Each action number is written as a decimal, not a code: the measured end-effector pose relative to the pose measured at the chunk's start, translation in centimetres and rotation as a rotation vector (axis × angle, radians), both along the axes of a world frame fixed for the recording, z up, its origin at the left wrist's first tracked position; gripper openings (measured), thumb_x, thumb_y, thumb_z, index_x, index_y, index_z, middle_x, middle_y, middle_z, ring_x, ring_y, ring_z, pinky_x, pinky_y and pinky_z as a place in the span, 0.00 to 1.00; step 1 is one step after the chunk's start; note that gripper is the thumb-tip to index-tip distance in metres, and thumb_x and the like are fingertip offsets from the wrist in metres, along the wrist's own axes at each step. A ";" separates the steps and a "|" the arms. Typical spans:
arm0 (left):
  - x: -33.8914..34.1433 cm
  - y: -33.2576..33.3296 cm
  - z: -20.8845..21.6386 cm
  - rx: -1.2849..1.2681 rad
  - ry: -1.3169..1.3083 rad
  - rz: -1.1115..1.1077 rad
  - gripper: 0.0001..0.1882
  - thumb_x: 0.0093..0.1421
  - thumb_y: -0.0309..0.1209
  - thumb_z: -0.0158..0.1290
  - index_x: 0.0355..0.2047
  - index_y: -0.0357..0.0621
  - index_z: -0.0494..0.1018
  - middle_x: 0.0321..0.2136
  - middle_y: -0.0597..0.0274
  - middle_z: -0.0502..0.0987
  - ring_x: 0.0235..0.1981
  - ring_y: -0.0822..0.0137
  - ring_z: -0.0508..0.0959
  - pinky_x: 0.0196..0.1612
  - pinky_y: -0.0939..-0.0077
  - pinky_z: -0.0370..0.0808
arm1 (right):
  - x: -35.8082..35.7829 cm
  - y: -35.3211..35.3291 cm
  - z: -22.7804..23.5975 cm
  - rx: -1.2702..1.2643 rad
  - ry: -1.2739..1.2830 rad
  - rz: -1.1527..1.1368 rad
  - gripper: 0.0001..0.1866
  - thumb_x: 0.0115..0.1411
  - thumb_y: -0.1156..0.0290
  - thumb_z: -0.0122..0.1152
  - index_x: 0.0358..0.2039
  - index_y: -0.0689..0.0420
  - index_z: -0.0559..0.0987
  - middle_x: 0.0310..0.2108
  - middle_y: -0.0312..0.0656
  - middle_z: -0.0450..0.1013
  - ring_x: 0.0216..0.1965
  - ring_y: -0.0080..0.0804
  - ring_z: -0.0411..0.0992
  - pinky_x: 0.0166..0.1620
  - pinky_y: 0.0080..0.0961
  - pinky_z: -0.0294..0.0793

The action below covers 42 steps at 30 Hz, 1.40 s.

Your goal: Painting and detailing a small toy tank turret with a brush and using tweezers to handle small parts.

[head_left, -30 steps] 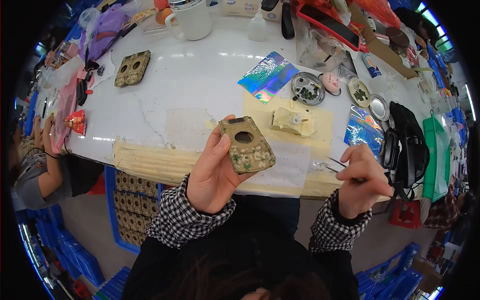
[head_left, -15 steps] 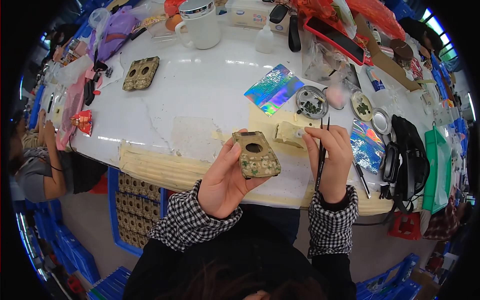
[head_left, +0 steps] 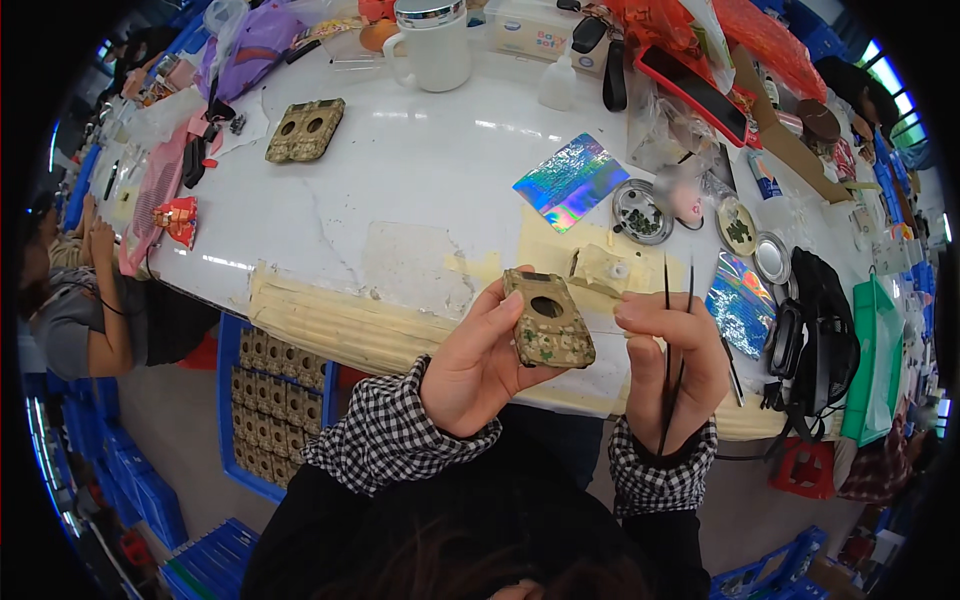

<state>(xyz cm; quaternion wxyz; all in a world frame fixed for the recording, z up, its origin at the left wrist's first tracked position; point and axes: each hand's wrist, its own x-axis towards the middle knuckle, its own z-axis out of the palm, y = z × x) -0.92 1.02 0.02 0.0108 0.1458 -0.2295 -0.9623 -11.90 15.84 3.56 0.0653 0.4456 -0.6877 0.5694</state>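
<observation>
My left hand (head_left: pixel 470 365) grips a camouflage-patterned toy tank hull (head_left: pixel 556 345) with a round hole in its top, held tilted above the table's near edge. Just right of it, my right hand (head_left: pixel 680 370) is closed around slim black tweezers (head_left: pixel 667 400), their two points upward and apart. Its thumb and forefinger come close together; anything tiny between them cannot be made out. Beyond the fingers sits a cream block (head_left: pixel 598 268) with a small whitish blob on it. A round metal tin (head_left: pixel 643 212) behind it holds dark green bits.
A second camouflage hull (head_left: pixel 305 130) lies far left. A blue crate (head_left: pixel 229 400) of similar hulls stands below the table at left. Around the right side are holographic sheets (head_left: pixel 572 180), a black bag (head_left: pixel 815 330), a green tray (head_left: pixel 872 360) and a phone (head_left: pixel 690 95). A white mug (head_left: pixel 437 55) stands at the back.
My right hand has drawn back from the whitish blob on the cream block toward me, with the tweezers' points now wider apart. The hull stays in my left hand, and the whole view has shifted slightly.
</observation>
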 end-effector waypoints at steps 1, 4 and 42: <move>0.1 0.0 0.1 -0.009 -0.003 -0.005 0.22 0.70 0.39 0.38 0.61 0.46 0.51 0.55 0.56 0.65 0.55 0.62 0.71 0.56 0.61 0.73 | 0.0 -0.2 0.0 0.019 -0.041 0.039 0.06 0.56 0.78 0.62 0.36 0.61 0.77 0.31 0.44 0.75 0.31 0.32 0.72 0.36 0.24 0.70; 0.1 0.1 0.3 -0.034 0.013 -0.020 0.23 0.70 0.39 0.38 0.61 0.46 0.50 0.55 0.56 0.64 0.55 0.63 0.70 0.56 0.61 0.72 | 0.0 -0.7 -0.5 0.010 -0.156 0.127 0.04 0.59 0.77 0.59 0.35 0.61 0.76 0.30 0.42 0.75 0.29 0.29 0.71 0.35 0.22 0.70; 0.6 0.2 0.1 -0.092 -0.010 -0.016 0.26 0.70 0.39 0.36 0.66 0.51 0.46 0.59 0.59 0.62 0.58 0.64 0.68 0.58 0.60 0.70 | 0.5 -1.0 -0.7 0.000 -0.250 0.150 0.02 0.62 0.77 0.56 0.34 0.61 0.74 0.29 0.40 0.75 0.29 0.25 0.70 0.36 0.20 0.69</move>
